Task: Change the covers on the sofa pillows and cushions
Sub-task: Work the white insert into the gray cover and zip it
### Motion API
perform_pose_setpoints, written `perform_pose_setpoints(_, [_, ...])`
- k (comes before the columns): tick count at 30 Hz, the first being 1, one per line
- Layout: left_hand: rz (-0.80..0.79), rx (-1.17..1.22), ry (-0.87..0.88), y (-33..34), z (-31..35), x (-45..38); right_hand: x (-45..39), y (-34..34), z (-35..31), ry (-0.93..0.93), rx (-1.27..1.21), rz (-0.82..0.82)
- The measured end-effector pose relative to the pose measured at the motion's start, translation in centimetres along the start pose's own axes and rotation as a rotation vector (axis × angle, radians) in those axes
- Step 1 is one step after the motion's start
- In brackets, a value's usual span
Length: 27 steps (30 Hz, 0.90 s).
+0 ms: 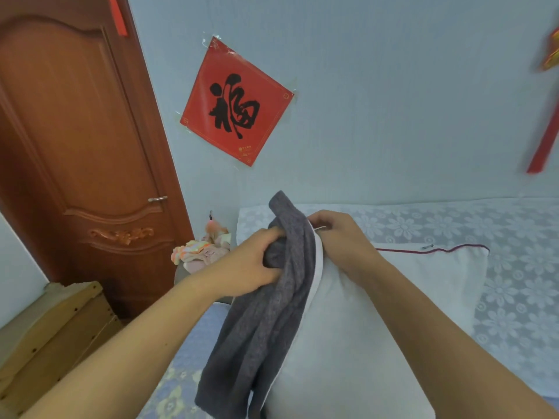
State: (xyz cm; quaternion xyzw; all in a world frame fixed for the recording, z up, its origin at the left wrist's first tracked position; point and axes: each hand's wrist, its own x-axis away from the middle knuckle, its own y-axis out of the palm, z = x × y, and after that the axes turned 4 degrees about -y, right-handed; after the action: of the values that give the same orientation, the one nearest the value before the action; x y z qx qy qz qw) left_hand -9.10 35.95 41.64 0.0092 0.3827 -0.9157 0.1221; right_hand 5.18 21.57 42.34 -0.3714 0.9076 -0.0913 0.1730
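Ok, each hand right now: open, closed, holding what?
Left hand: closed, gripping the bunched grey knitted fabric cover.
Right hand: closed, pinching the white pillow at its top edge.

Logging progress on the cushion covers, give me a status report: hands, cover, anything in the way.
Left hand grips bunched grey cover. Right hand pinches top edge of white cushion. Cover beside cushion, not on it. Nothing blocking.

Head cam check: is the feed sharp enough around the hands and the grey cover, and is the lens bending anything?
Head view: left hand and right hand on the grey cover are fairly sharp; light is even and soft, no glare; the white pillow looks almost featureless; wide-angle distortion tilts the wooden door; the red hanging decoration at the right edge is blurred.
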Motion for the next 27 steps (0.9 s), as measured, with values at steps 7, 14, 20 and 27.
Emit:
perform_pose_setpoints(7, [0.282, -0.452, 0.178, 1.8, 0.0, -1.1, 0.4, -0.6, 0.3, -0.007, -0.193, 0.031])
perform_pose_setpoints(14, [0.341, 0.182, -0.068, 3.9, -0.4, -1.1, 0.6, -1.4, 0.9, -0.071, -0.048, 0.148])
perform_pose_setpoints(20, [0.101, 0.500, -0.226, 8.0, -2.9, -0.4, 0.7, -1.1, 2.3, -0.005, -0.251, 0.218])
perform_pose_setpoints(27, [0.326, 0.966, -0.350, 6.2, -5.4, -2.2, 0.5, -1.7, 2.7, -0.001, -0.428, 0.235])
